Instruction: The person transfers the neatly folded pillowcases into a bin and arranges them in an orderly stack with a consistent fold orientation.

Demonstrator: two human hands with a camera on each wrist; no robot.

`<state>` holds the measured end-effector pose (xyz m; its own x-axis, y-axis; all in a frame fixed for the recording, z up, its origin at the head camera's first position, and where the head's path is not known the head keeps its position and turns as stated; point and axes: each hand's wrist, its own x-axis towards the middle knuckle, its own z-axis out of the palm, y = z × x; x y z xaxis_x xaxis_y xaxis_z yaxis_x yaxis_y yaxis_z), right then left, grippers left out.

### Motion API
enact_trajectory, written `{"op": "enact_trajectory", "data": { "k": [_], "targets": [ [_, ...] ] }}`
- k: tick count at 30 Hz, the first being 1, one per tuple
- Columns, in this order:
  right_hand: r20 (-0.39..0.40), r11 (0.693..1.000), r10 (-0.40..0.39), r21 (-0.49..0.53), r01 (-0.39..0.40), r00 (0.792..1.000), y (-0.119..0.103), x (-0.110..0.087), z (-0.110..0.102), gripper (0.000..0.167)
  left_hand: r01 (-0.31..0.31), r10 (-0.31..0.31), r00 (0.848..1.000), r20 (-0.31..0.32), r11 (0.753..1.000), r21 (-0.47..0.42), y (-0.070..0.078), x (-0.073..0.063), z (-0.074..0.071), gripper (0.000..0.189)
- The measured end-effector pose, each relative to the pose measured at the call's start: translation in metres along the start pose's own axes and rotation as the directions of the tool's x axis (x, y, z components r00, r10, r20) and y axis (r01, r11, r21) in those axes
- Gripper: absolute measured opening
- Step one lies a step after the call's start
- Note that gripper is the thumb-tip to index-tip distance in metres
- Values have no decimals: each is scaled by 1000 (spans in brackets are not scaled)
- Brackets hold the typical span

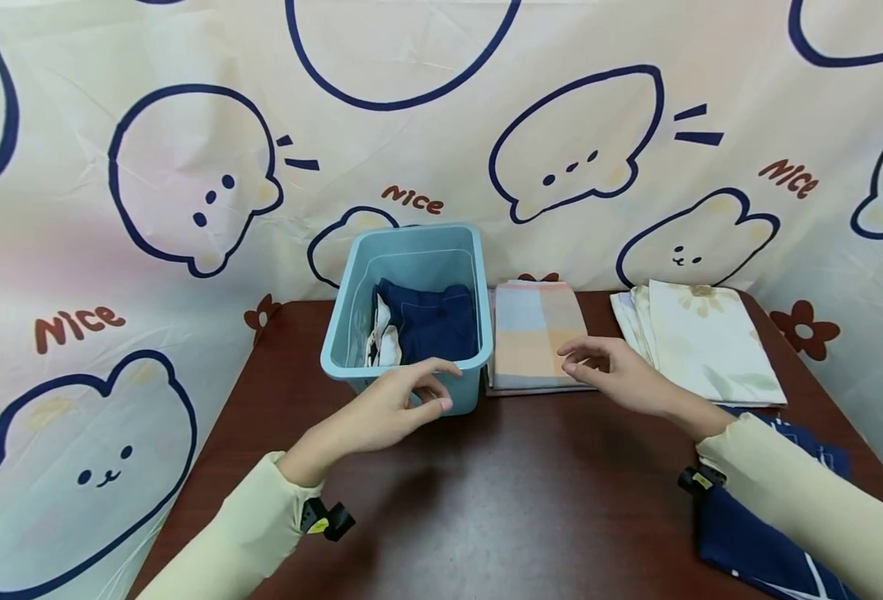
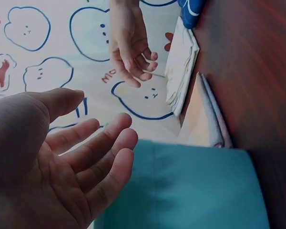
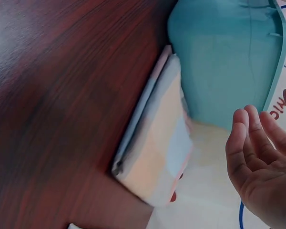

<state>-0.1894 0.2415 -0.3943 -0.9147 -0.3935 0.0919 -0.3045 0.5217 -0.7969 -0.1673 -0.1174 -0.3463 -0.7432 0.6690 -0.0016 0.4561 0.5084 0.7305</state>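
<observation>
In the head view my left hand (image 1: 398, 403) hovers before the front rim of a blue-green plastic bin (image 1: 405, 242), its fingers loosely bent and holding nothing. Inside the bin lie a folded navy cloth (image 1: 437, 321) and a white patterned cloth (image 1: 386, 343) along its left side. My right hand (image 1: 621, 375) hangs over the front right part of a folded checked cloth (image 1: 534, 333) in orange, blue and grey, with relaxed fingers and nothing in them. In the right wrist view this checked cloth (image 3: 157, 129) lies flat beside the bin (image 3: 219, 57), apart from the hand.
A folded white floral cloth (image 1: 711, 342) lies at the back right of the brown table (image 1: 531, 500). Navy cloth with white lines (image 1: 756, 533) lies at the right edge, partly under my right forearm. A printed curtain (image 1: 441, 150) stands behind the table.
</observation>
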Motion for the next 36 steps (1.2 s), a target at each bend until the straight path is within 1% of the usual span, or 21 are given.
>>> {"op": "enact_trajectory", "data": {
  "k": [3,6,10,14,19,22,25,29,32,34,36],
  "targets": [
    [-4,1000,20,5,-20,1000,8,-6,-4,28,-5,5,1000,28,1000,13,3,5,11,39],
    [-9,1000,29,-1,-29,1000,15,-10,-8,28,5,-6,999,48,1000,30,5,11,20,38],
    [-10,999,35,-7,-35,999,24,-13,-11,29,7,-10,998,57,999,54,5,18,36,37],
    [-7,998,70,-5,-70,997,34,-15,-16,31,-1,-4,998,58,996,87,4,28,56,37],
    [-7,995,94,-16,-94,996,44,-16,-22,33,28,-30,999,20,993,116,5,41,79,42],
    [-9,995,99,-27,-99,995,49,-14,-25,33,47,-45,999,-13,991,128,7,49,90,46],
    [-21,993,98,-60,-99,995,55,-11,-25,32,68,-63,997,-44,988,138,8,57,99,52],
    [-40,990,94,-103,-98,995,62,-7,-24,32,88,-78,994,-77,987,135,8,70,107,59],
    [-40,989,102,-107,-105,994,64,-4,-23,34,110,-98,990,-97,987,119,7,81,110,63],
    [-38,988,114,-103,-118,993,65,-1,-23,36,136,-126,986,-105,986,97,6,90,111,68],
    [-32,985,141,-93,-143,990,66,2,-24,39,175,-169,980,-101,982,63,5,98,112,73]
  ]
}}
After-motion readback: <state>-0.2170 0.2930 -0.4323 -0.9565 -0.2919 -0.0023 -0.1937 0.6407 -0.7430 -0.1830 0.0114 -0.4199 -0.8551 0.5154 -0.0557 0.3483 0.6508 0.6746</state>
